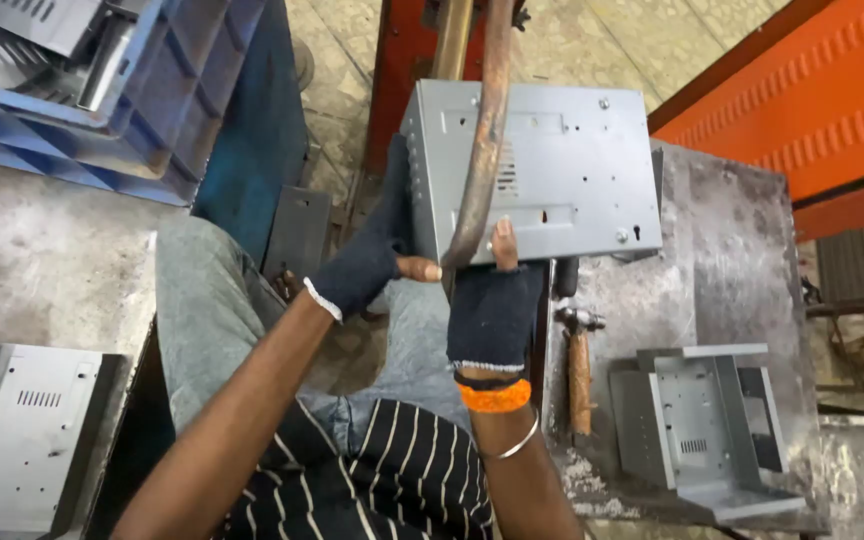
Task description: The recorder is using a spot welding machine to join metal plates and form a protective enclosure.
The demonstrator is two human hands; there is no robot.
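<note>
A grey sheet-metal box with small holes and slots is held up in front of me, over a steel worktable. My left hand, in a dark fingerless glove, grips the box's left side. My right hand, gloved the same way and with an orange band and a metal bangle at the wrist, holds the box's near edge, thumb on its top face. A curved copper-coloured bar comes down from above and crosses the box's top, ending near my right thumb.
A hammer with a wooden handle lies on the worktable beside a folded grey metal bracket. Another grey panel lies at the lower left. A blue plastic crate holds metal parts at the upper left. An orange machine frame stands at the right.
</note>
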